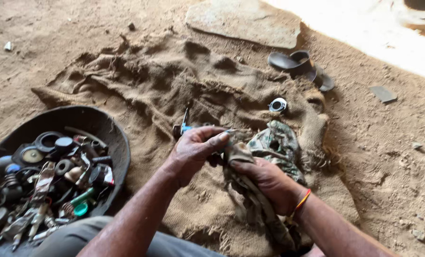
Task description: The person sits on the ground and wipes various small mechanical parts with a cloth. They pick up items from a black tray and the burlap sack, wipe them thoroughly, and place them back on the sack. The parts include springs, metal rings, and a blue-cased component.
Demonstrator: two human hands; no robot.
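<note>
Where our two hands meet over the burlap sacking (174,85), we hold a small metal part (229,131) and a grimy patterned rag (269,143). Our left hand (193,147) is closed around the part, thumb and fingertips pinched at its tip, so most of it is hidden and we cannot tell its exact shape. Our right hand (267,183), with a red and yellow thread band at the wrist, is clenched on a bunched fold of the rag, which trails down toward our lap and spreads across the sacking to the right. Both hands touch at the rag, low in the middle of the view.

Just beyond our left hand lies a tool with a blue handle (184,124), flat on the sacking. Farther off sits a small round white and dark ring-shaped part (278,104). To our left a shallow black basin (112,133) is heaped with springs, rings, caps and other loose hardware.

Past the sacking, a pair of dark sandals (300,66) rests on the sandy floor near a flat stone slab (243,21).

In our judgement, the pinch is slight: a hard tug of the rag could flick the part into the folds or sand, where it would be difficult to find.
</note>
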